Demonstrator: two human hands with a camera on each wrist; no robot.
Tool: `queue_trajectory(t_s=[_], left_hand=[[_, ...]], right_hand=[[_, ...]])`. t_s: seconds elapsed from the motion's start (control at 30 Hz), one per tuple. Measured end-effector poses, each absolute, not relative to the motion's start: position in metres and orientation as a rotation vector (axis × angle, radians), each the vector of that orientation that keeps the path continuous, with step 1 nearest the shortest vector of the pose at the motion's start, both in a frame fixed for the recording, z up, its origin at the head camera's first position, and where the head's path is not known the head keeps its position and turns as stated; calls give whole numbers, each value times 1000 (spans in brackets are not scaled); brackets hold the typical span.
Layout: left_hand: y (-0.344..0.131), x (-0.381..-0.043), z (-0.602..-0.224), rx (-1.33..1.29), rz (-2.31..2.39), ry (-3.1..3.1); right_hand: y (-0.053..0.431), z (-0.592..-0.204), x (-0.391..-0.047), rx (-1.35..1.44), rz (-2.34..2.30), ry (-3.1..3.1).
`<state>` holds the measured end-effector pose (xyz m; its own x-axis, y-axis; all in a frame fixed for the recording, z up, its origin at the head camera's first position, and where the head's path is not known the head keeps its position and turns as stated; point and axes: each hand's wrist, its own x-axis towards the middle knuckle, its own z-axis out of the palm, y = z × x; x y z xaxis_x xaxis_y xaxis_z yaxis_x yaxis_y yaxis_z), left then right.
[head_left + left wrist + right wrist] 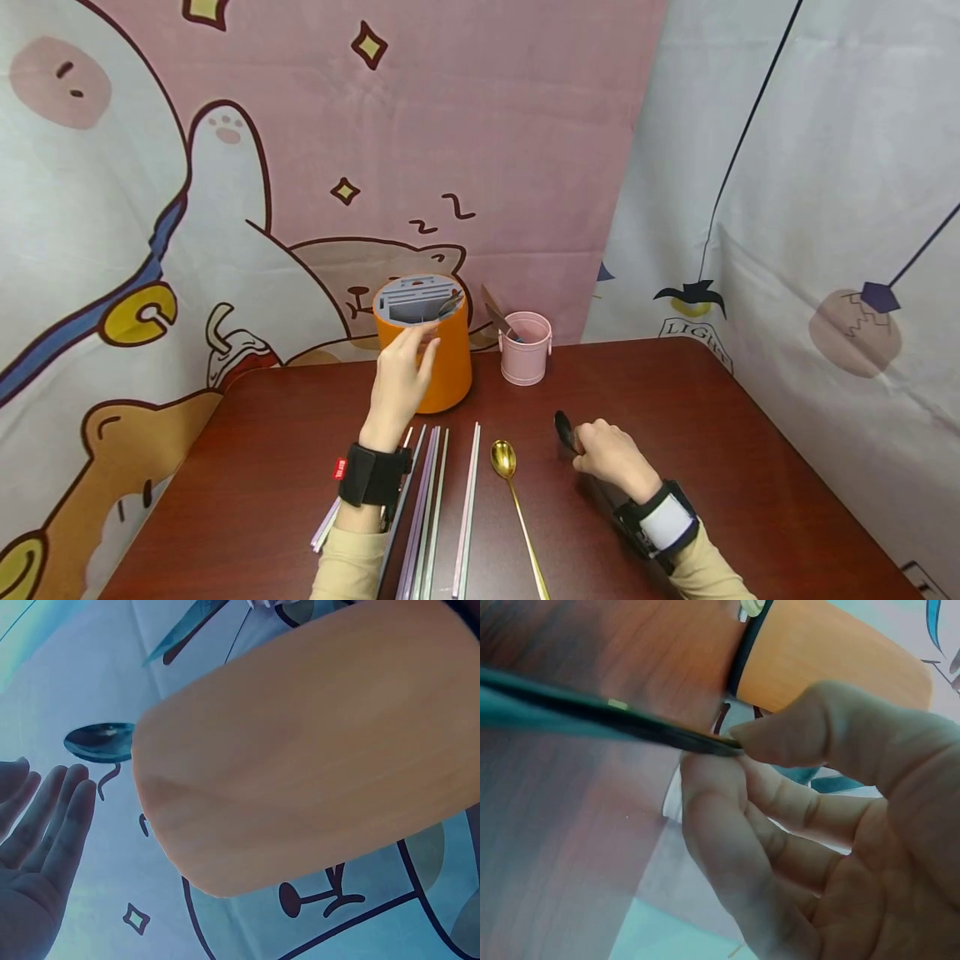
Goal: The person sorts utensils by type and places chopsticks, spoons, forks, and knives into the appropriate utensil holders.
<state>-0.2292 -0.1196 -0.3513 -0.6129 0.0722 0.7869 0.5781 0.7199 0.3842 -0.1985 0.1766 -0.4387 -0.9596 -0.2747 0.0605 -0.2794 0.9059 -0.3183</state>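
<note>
My left hand (401,375) is raised in front of the orange utensil holder (444,367), its fingers near the grey slotted top. In the left wrist view the fingers are straight with nothing between them, beside a metal spoon (101,742) that sticks out of the holder. Over the right part of the table, my right hand (611,454) pinches a black spoon (564,429). Its bowl points away from me. The right wrist view shows thumb and forefinger on the dark handle (592,716). A gold long-handled spoon (517,496) lies between the two hands.
Several pale coloured sticks (427,508) lie lengthwise on the brown table, some under the left forearm. A small pink bucket (525,358) with utensils leaning in it stands right of the orange holder. Printed cloth (525,125) hangs behind the table.
</note>
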Motion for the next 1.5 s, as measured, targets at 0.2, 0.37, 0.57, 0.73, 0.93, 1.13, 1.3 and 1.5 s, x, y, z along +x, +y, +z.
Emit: queue_trajectory(t_s=[0.2,0.37,0.57,0.73,0.93,1.13,1.3,1.5], left_hand=[[-117,-218,-372,-510,-847,-2084],[-114,-216,-390,-538,-951,-2062],[-107,-211,-406,-560,-1067,-2087],[-100,-209,-414,-567,-1120,-2160],[-89,-208,-419,-571,-1152,-2282],[-76,-203,-421,-611,-1209,-2376],[-66,-200,-422,-704,-1243,-2420],[-60,-197,-421,-809,-1296,-2478]], right_hand=[[177,-431,-198,451,534,-2998],[176,-423,-198,454,536,-2936],[171,-411,-195,452,531,-2837],[163,-397,-191,414,610,-2774],[152,-382,-190,400,727,-2703],[136,-372,-191,418,809,-2647],[120,-372,-190,441,853,-2578],[108,-376,-189,424,926,-2497]])
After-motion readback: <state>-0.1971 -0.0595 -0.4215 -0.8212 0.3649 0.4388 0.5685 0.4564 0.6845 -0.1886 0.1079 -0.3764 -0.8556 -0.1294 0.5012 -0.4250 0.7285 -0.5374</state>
